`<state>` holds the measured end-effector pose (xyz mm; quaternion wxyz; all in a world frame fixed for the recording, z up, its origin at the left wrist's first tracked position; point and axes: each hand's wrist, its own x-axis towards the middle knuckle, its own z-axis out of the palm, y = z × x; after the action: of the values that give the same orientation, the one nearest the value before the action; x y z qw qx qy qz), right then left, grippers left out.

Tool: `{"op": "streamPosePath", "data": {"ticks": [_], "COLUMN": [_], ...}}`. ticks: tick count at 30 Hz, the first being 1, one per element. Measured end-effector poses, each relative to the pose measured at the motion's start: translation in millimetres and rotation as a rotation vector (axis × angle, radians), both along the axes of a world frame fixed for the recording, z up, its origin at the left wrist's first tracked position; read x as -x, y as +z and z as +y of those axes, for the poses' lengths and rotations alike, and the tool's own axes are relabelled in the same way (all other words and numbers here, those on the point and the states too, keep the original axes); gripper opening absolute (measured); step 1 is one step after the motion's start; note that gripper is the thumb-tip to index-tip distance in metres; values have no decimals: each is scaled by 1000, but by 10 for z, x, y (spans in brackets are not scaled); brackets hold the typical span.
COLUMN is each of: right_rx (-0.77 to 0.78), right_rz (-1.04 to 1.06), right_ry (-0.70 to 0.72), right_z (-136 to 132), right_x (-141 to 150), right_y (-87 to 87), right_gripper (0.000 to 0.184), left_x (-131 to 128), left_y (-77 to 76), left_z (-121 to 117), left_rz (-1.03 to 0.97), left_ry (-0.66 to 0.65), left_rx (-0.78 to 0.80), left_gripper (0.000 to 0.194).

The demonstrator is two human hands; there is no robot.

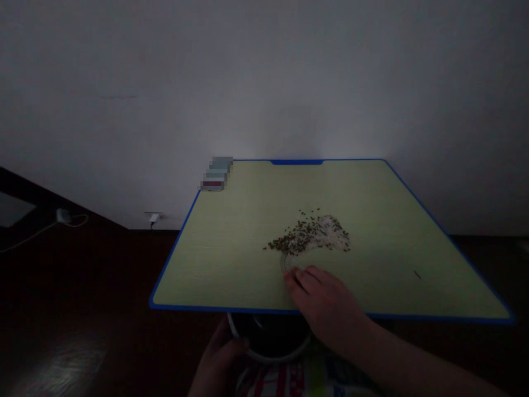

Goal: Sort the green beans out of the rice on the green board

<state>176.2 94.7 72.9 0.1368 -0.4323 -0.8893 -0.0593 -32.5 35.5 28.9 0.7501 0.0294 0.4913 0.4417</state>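
Right hand (324, 298) rests low at the table (384, 215), fingers drawn together on a clear round piece (290, 260). Dark beans (281, 243) and pale grains (332, 234) lie mingled just beyond its fingertips. Below and left of that grip, left hand (221, 355) clasps a dark bowl (273, 359), thumb at rim; its other fingers mostly hidden.

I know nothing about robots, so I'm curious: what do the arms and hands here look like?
They belong to a person: gloveless right hand and left hand, no cables. The right forearm shows no sleeve or watch; little of the left forearm is in view. Dim light hides finer details.
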Motion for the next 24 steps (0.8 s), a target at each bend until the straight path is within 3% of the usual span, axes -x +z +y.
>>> {"op": "streamPosePath", "data": {"ticks": [11, 16, 20, 24], "right_rx": [-40, -54, -57, -34], "right_rz": [-35, -101, -29, 97], "right_ry": [47, 102, 120, 128], "right_z": [-22, 79, 109, 72], "right_x": [-649, -1039, -1322, -1371], "right_y": [-65, -93, -103, -22], "right_gripper": [37, 41, 38, 34], "left_x": [-2, -11, -28, -46], "left_y": [-77, -105, -79, -56], "left_z": [-15, -13, -2, 1], "left_rz": [21, 5, 22, 16], "left_ry": [-14, -9, -10, 3], "left_rx": [3, 13, 28, 28], "left_gripper": [45, 50, 51, 47]}}
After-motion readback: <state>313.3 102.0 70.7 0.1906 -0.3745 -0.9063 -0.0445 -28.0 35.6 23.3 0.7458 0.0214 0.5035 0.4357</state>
